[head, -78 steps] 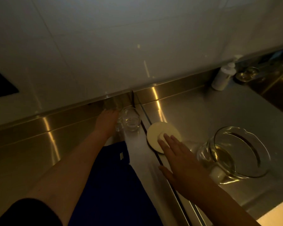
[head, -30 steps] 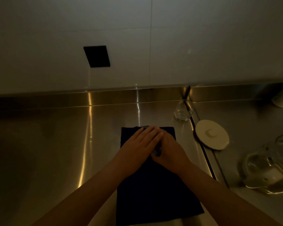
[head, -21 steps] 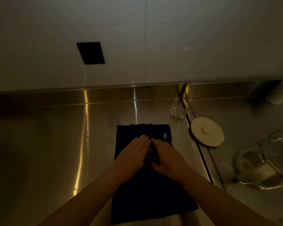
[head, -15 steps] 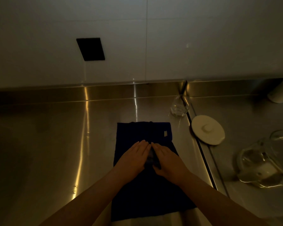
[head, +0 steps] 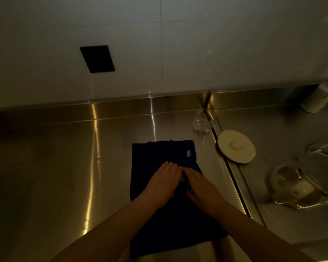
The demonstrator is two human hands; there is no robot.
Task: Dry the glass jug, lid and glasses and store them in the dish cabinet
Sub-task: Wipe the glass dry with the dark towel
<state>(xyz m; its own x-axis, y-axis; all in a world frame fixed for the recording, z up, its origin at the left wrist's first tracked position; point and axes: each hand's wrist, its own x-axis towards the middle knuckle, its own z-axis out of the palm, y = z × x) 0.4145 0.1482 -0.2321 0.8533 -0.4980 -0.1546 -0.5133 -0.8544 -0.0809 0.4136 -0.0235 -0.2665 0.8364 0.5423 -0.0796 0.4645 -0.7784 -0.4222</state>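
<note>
A dark blue towel (head: 159, 154) lies flat on the steel counter (head: 64, 167). Over its middle, my left hand (head: 162, 183) and my right hand (head: 199, 186) are cupped together around a small clear glass (head: 184, 181), which is mostly hidden between them. A second clear glass (head: 203, 123) stands at the back by the counter seam. The white round lid (head: 236, 146) lies flat just right of the seam. The glass jug (head: 307, 180) lies on its side at the right, its mouth facing up and right.
A white soap bottle (head: 318, 99) stands at the far right by the backsplash. A black rectangular panel (head: 97, 58) is set in the white wall. A dark seam (head: 235, 178) splits the counter from the right steel section.
My left hand brought a glass from the back of the counter onto the towel, my right hand left the lid and joined it. Both hands then slid toward me along the towel.
</note>
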